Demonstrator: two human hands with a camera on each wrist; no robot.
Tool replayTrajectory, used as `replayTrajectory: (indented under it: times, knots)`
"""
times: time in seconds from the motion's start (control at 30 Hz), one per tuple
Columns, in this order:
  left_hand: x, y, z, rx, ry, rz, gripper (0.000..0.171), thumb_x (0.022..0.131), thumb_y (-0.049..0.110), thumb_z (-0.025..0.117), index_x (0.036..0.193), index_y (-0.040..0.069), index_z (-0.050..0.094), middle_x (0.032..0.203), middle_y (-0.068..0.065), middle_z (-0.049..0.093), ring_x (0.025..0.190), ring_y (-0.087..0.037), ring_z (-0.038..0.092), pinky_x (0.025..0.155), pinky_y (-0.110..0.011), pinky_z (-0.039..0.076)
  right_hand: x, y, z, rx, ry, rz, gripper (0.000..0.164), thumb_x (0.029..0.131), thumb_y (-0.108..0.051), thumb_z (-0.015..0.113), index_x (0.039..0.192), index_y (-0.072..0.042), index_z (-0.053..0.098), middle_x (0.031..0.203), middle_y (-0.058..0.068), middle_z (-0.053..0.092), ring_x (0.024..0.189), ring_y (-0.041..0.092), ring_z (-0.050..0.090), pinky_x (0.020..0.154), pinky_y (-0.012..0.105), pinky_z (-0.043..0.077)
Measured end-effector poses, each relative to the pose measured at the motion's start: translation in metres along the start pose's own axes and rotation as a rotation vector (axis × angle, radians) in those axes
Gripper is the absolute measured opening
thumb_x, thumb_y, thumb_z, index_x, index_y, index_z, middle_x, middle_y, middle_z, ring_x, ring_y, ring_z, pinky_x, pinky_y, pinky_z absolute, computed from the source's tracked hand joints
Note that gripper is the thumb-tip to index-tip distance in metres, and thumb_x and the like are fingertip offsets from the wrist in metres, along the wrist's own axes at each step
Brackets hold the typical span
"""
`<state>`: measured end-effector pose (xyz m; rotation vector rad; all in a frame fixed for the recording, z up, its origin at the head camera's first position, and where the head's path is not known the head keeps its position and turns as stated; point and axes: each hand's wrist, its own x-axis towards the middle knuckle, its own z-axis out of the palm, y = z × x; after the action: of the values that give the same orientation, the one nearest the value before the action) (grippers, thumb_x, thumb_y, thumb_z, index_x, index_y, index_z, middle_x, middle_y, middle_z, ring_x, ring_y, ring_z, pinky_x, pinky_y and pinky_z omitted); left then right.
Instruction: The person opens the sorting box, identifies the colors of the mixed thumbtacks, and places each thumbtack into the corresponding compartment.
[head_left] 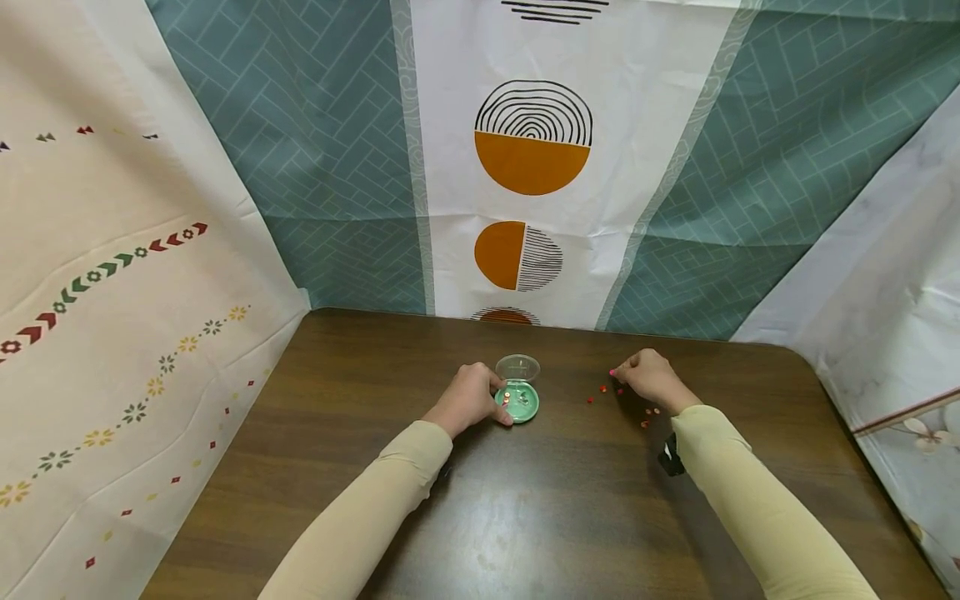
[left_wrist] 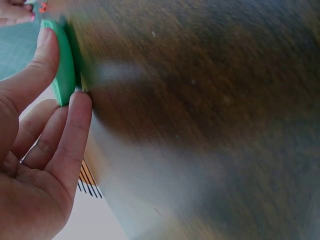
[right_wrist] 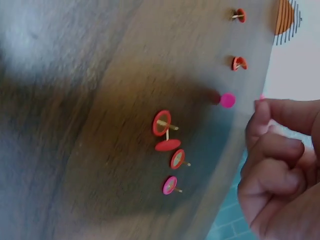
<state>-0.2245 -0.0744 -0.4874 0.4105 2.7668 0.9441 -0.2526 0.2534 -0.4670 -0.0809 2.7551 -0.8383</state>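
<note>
My left hand (head_left: 468, 398) grips a small round green case (head_left: 527, 410) from its left side, thumb at the near edge and fingers at the far edge. The case's clear lid (head_left: 517, 367) is hinged open toward the back, and a few thumbtacks (head_left: 507, 397) lie inside. Off to the right, my right hand (head_left: 649, 379) pinches a pink thumbtack (head_left: 612, 372) between thumb and index finger, low over the table. Most of that tack is hidden by the fingertips in the right wrist view. Several loose red thumbtacks (right_wrist: 161, 123) and pink thumbtacks (right_wrist: 227, 100) lie around and below this hand.
Everything lies on a dark brown wooden table (head_left: 525, 508). A patterned teal and white cloth (head_left: 345, 167) hangs along its back edge. Light cloths hang at the left and right sides. A small black object (head_left: 670, 457) shows at the right wrist.
</note>
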Motion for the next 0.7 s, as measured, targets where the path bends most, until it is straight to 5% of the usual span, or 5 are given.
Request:
replayTrajectory:
  times: [0.17, 0.4, 0.5, 0.7]
  knots:
    - [0.001, -0.001, -0.001, 0.005, 0.006, -0.001, 0.065, 0.048, 0.037, 0.090, 0.106, 0.012, 0.071, 0.105, 0.006, 0.065, 0.098, -0.011, 0.056, 0.078, -0.022, 0.044, 0.001, -0.011, 0.002, 0.091, 0.013, -0.102, 0.027, 0.095, -0.023, 0.051, 0.100, -0.004, 0.069, 0.102, 0.007, 0.064, 0.086, 0.019, 0.053, 0.070, 0.034, 0.042]
    - [0.001, -0.003, 0.000, 0.005, 0.010, 0.006, 0.065, 0.048, 0.038, 0.089, 0.105, 0.012, 0.071, 0.105, 0.006, 0.065, 0.097, -0.010, 0.056, 0.076, -0.022, 0.044, 0.000, -0.030, 0.007, 0.193, 0.069, -0.192, 0.030, 0.096, -0.028, 0.051, 0.103, -0.004, 0.067, 0.108, 0.004, 0.063, 0.066, 0.018, 0.045, 0.067, 0.034, 0.042]
    - [0.002, -0.003, 0.001, 0.002, 0.008, 0.009, 0.065, 0.049, 0.037, 0.089, 0.106, 0.012, 0.070, 0.105, 0.006, 0.065, 0.098, -0.011, 0.056, 0.077, -0.022, 0.044, -0.004, -0.041, 0.007, 0.244, 0.079, -0.204, 0.029, 0.095, -0.033, 0.053, 0.105, -0.009, 0.067, 0.093, 0.009, 0.063, 0.054, 0.019, 0.040, 0.060, 0.034, 0.041]
    - [0.000, 0.000, 0.000, 0.005, 0.005, 0.005, 0.065, 0.049, 0.036, 0.089, 0.106, 0.012, 0.070, 0.104, 0.005, 0.065, 0.100, -0.012, 0.056, 0.079, -0.022, 0.043, -0.012, -0.060, 0.010, 0.260, 0.101, -0.243, 0.026, 0.095, -0.037, 0.052, 0.102, -0.017, 0.067, 0.086, 0.002, 0.061, 0.060, 0.018, 0.039, 0.056, 0.033, 0.037]
